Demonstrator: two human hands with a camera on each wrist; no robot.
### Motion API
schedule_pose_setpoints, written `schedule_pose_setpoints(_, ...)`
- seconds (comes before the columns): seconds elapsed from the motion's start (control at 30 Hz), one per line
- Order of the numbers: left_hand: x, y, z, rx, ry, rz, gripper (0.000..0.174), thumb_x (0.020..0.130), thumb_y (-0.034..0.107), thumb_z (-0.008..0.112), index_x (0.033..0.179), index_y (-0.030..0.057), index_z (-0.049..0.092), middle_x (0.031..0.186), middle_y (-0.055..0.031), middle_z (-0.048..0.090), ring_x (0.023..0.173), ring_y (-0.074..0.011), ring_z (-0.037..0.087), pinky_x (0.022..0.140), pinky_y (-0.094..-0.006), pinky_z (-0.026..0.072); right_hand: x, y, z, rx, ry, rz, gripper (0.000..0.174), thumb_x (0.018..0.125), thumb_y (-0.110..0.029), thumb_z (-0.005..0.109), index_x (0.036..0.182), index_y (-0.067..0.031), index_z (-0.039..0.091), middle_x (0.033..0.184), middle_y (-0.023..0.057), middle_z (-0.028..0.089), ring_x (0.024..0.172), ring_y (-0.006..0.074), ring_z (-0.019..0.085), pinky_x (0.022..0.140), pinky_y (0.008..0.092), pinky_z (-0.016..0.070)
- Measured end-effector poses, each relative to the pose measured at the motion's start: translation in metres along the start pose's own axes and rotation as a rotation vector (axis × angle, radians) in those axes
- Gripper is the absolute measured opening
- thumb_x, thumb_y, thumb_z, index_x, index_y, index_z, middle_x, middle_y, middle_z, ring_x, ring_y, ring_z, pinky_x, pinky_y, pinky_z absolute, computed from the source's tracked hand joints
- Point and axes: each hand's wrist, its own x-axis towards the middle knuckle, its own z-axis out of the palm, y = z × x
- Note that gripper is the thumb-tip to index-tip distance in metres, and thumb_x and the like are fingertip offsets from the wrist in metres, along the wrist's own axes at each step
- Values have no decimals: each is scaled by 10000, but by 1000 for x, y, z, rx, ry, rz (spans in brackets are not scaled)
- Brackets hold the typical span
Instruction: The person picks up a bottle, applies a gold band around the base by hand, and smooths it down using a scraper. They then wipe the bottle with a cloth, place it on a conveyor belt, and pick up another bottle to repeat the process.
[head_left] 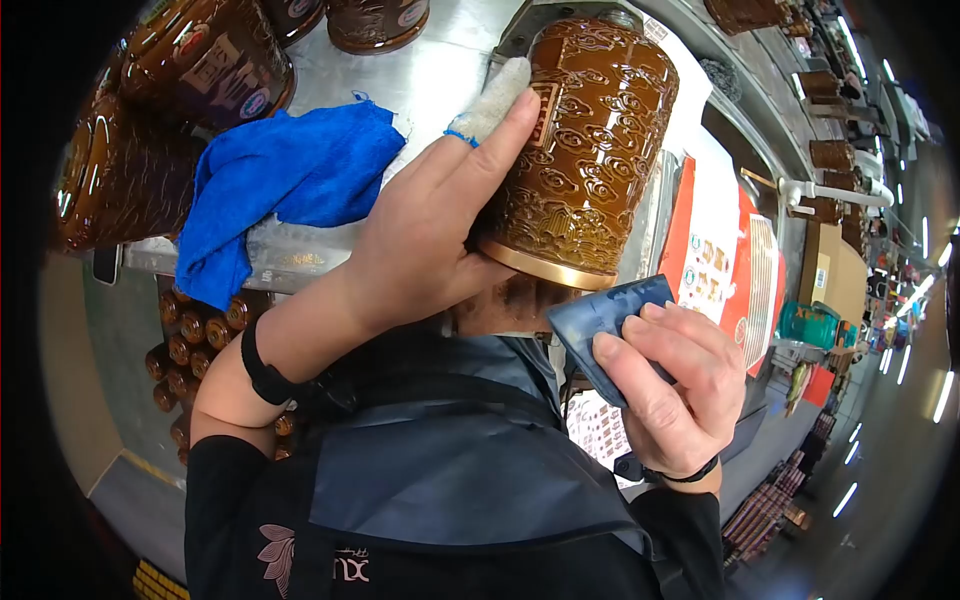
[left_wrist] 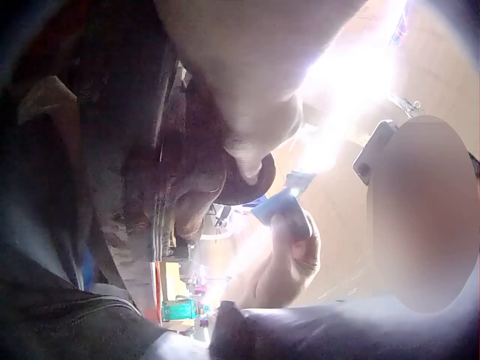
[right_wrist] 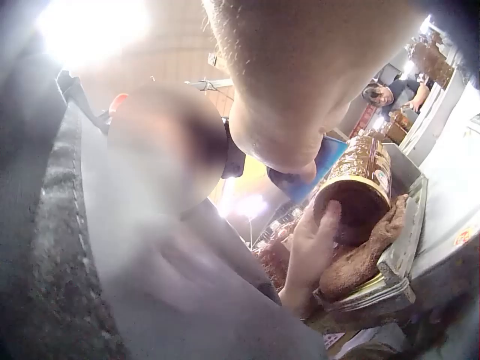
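A glossy brown jar [head_left: 590,150] with raised cloud patterns and a gold band at its base lies on its side, base toward the body. My left hand [head_left: 425,215] grips it, fingers along its side and thumb at the base. One finger wears a pale cloth cover [head_left: 490,108]. In the right wrist view the jar's dark base [right_wrist: 358,206] faces the camera above a brown, rough-surfaced rest [right_wrist: 367,255]. Between thumb and fingers, my right hand [head_left: 680,385] pinches a flat, dark blue-grey rectangular piece [head_left: 600,325] close to the base's edge.
A blue cloth [head_left: 300,165] lies crumpled on the metal table [head_left: 455,50], left of the jar. Other brown jars [head_left: 210,65] stand beyond it. Red-and-white printed sheets [head_left: 715,250] are at the right. Below the table edge sit several small brown round pieces [head_left: 200,328].
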Motion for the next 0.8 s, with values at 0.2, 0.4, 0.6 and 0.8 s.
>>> schedule_pose_setpoints(0.2,4,1,-3,102,12,79,937,622,175,850,1481,36,500,1156,-179,633,1000,-370,629,863,-425,537,2,1,1,-12,-19,1,380,644,-124,820,1023,-127,787,998,39,681,919,211,663,781,328,595)
schedule_pose_setpoints(0.4,5,2,-5,104,47,145,844,601,133,835,1389,-24,575,1396,-231,590,1257,-425,591,1027,-440,509,6,0,6,-15,-2,0,377,637,-113,813,1013,-119,791,1001,40,681,916,210,660,782,316,585)
schedule_pose_setpoints(0.6,8,4,-6,162,68,216,769,562,86,797,1299,-65,637,1344,-257,623,1246,-445,604,1010,-438,514,14,1,10,-40,36,-43,372,623,-98,806,994,-100,790,973,46,691,888,202,654,764,298,576)
schedule_pose_setpoints(0.8,9,9,-7,178,63,261,700,545,65,753,1236,-28,691,1298,-244,655,1255,-454,601,1000,-440,528,16,0,9,-56,43,-48,379,601,-77,789,980,-78,785,949,56,695,863,202,652,733,296,569)
